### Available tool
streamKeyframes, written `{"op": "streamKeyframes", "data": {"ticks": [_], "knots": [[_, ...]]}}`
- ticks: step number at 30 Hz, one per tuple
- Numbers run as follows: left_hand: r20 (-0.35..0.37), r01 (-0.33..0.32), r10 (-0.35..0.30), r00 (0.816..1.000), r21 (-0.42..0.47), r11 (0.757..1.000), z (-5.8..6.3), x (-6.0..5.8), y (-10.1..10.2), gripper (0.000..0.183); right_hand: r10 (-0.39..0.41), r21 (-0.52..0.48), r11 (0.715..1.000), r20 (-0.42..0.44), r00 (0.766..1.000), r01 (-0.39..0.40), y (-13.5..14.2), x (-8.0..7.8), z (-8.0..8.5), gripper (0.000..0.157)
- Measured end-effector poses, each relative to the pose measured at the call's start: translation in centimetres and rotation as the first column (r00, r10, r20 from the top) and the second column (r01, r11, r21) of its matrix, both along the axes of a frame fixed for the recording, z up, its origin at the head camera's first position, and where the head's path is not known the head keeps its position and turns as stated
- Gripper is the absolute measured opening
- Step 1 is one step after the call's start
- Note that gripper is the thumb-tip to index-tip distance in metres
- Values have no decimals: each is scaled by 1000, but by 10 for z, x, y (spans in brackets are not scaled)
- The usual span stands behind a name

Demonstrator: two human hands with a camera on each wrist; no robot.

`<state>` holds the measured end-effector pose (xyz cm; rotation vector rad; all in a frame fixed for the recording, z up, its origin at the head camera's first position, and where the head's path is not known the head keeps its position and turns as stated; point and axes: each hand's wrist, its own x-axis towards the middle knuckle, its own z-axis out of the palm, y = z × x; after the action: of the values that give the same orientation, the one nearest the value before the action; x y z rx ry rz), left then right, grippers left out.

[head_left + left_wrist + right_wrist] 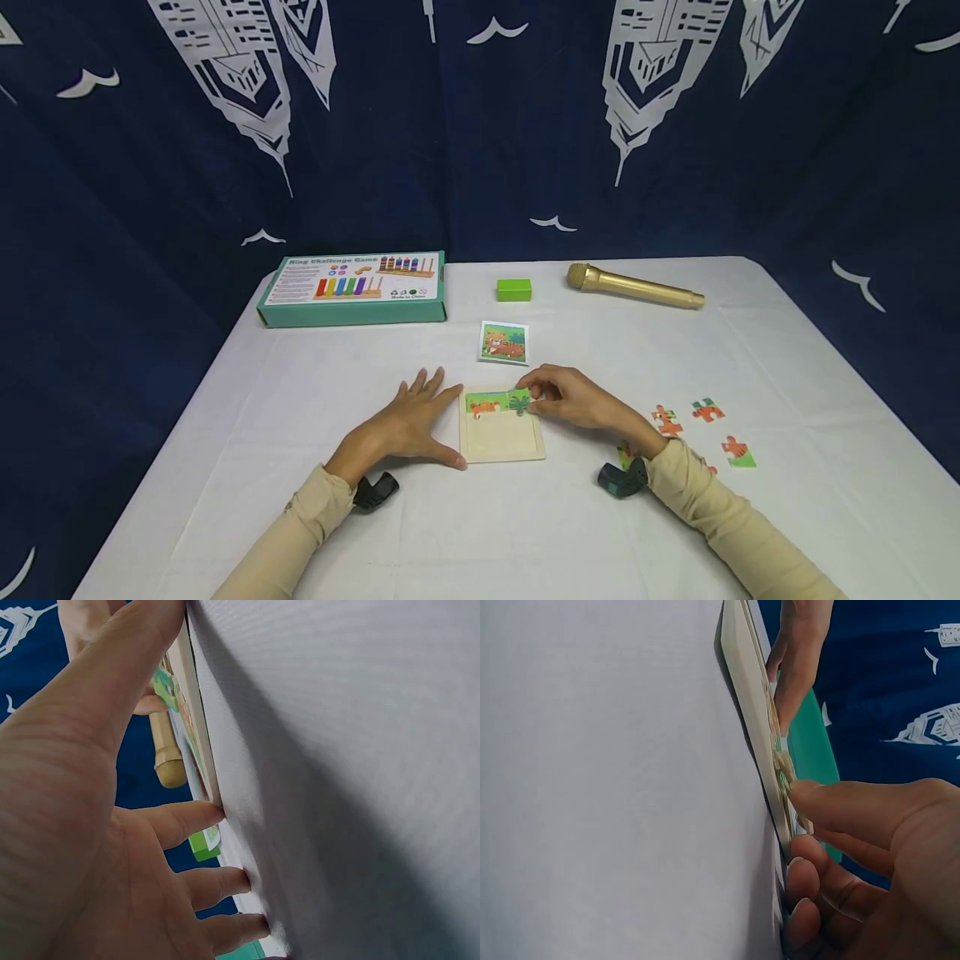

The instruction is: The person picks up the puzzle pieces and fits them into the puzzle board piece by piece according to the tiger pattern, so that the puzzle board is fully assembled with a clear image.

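Note:
A shallow wooden puzzle tray (pixel 502 439) lies on the white table between both hands. Along its top edge sits an orange-and-green strip of puzzle (pixel 486 404). My right hand (pixel 576 400) pinches a green puzzle piece (pixel 519 401) with a palm-tree print at the tray's upper right corner. In the right wrist view, the thumb (pixel 840 806) lies over that piece, right at the tray rim (pixel 744 675). My left hand (pixel 408 422) is spread wide, thumb and index fingertips at the tray's left edge. The left wrist view shows its fingers (pixel 187 821) straight beside the tray.
Several loose puzzle pieces (pixel 739 452) lie right of the tray, some partly hidden by the right forearm. Behind the tray are a picture card (pixel 504 342), a green block (pixel 513 290), a gold microphone (pixel 637 287) and a Ring Challenge Game box (pixel 352 312).

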<state>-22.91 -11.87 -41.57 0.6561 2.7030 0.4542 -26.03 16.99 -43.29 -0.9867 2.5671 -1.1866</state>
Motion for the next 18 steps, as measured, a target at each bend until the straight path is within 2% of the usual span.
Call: {"op": "streamKeyframes", "data": {"ticks": [9, 18], "knots": [[0, -5, 5, 1000, -2, 1000, -2, -1, 0, 114, -16, 45, 999, -37, 999, 18, -3, 1, 0, 28], [3, -4, 4, 1000, -12, 1000, -2, -2, 0, 115, -31, 70, 997, -40, 999, 34, -5, 2, 1, 28]]}}
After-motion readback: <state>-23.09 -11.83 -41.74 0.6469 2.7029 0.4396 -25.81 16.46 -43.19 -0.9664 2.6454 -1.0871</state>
